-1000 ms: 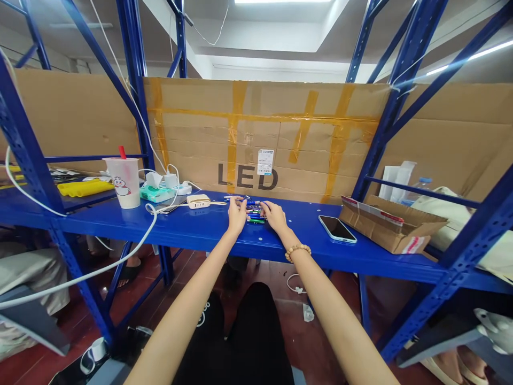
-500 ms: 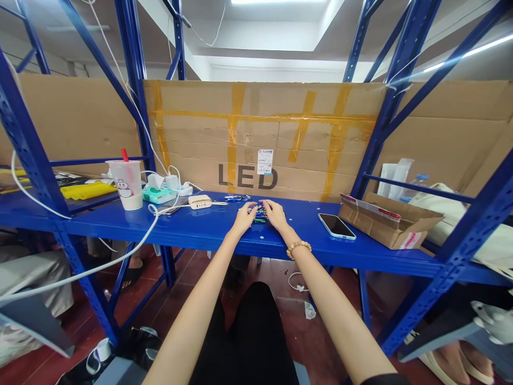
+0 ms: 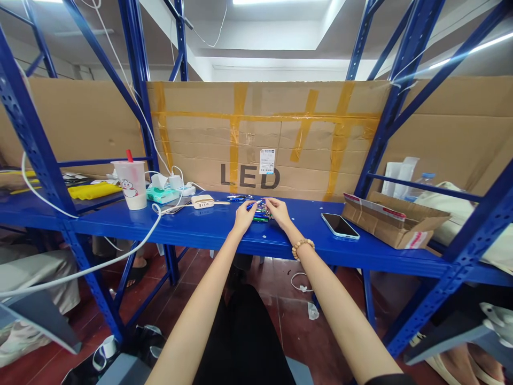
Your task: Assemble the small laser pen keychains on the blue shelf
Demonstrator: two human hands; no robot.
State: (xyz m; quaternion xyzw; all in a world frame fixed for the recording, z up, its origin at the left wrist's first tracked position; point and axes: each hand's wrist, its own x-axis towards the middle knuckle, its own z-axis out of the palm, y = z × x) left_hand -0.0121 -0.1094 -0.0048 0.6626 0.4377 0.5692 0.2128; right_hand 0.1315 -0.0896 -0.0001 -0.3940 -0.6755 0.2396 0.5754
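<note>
My left hand point(image 3: 243, 218) is closed on a slim blue pen point(image 3: 251, 206), raised just above the blue shelf top. From the other side my right hand point(image 3: 278, 210) pinches at a small whitish end of it; the fingertips of both hands nearly meet, and the exact grip is too small to see. Below and between the hands lies a pile of pens point(image 3: 262, 216) in blue and green with shiny metal parts, partly hidden by the fingers. Behind the left hand several more blue pens point(image 3: 239, 198) rest together on the shelf.
Left of my hands are a beige power strip point(image 3: 202, 201), a tissue pack point(image 3: 161, 195) and a drink cup point(image 3: 132, 184). A white cable point(image 3: 120, 260) crosses the left front. On the right lie a phone point(image 3: 340, 225) and an open cardboard box point(image 3: 395, 222). Cardboard point(image 3: 200, 139) stands behind.
Both hands have stayed over the pile, with their fingertips brought closer together around the pen. The whole view has shifted slightly; the objects on the shelf lie as before.
</note>
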